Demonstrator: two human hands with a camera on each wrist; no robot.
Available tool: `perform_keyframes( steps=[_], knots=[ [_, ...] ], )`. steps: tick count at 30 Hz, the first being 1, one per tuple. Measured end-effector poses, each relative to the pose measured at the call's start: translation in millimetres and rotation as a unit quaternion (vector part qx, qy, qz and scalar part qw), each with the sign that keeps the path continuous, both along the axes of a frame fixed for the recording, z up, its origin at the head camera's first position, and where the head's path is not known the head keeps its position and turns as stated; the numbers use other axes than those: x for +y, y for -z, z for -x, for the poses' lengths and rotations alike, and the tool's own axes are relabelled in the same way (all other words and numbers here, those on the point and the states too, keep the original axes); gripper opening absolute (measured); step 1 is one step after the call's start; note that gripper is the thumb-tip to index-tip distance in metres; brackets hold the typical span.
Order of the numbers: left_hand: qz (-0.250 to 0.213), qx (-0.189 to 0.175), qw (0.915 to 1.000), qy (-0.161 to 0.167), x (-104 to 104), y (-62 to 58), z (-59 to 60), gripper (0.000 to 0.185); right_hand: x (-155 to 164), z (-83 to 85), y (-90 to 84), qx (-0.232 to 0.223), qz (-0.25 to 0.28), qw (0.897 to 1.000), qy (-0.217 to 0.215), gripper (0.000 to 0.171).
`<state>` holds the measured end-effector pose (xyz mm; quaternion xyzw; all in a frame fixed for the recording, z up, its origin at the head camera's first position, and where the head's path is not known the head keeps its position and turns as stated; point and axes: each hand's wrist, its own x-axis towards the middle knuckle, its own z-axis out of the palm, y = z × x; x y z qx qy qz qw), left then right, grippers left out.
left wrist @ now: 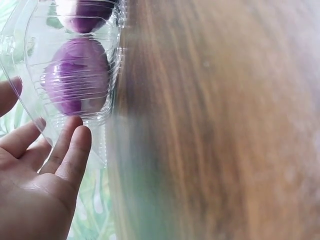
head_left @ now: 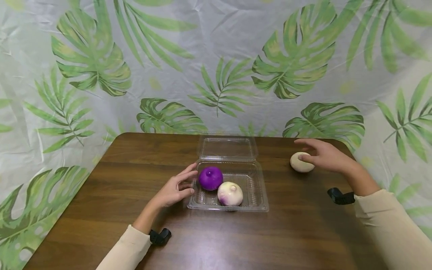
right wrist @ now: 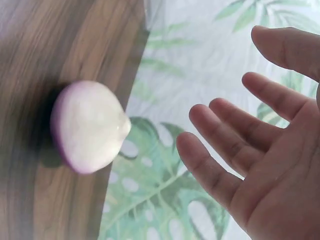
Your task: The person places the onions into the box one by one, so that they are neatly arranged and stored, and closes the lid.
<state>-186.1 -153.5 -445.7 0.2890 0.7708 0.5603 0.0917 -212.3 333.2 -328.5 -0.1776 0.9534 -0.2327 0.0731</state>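
My spread, empty right hand [head_left: 326, 155] should cup the far-right onion [head_left: 297, 164] evenly, and my loose, empty left hand [head_left: 173, 190] should steady the box [head_left: 253, 189].

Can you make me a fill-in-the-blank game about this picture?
1. Inside the clear box, beside the mostly white bulb, the darker bulb is bright ____.
2. The outside bulb is nearest the person's ____ hand.
3. The lid is not shut but ____.
4. Altogether, inside and outside, there are ____ bulbs.

Missing words: purple; right; open; three
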Motion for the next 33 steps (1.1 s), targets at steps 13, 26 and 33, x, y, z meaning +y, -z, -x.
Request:
perform_keyframes(
  steps=[13,26,33],
  knots=[
    [-0.002,-0.003,1.0,-0.001,-2,-1.0,-1.2,0.063,28,14.4,20.6,-0.022,-0.006,0.998,0.057,0.067],
    [-0.003,-0.015,0.9999,-0.002,0,0.3,-0.7,0.064,54,35.4,56.5,-0.075,0.008,0.995,0.063,0.093],
    [-0.007,-0.016,0.9998,-0.003,-1,1.1,-0.7,0.064,58,39.1,62.5,-0.098,0.032,0.993,0.063,0.097]
  ],
)
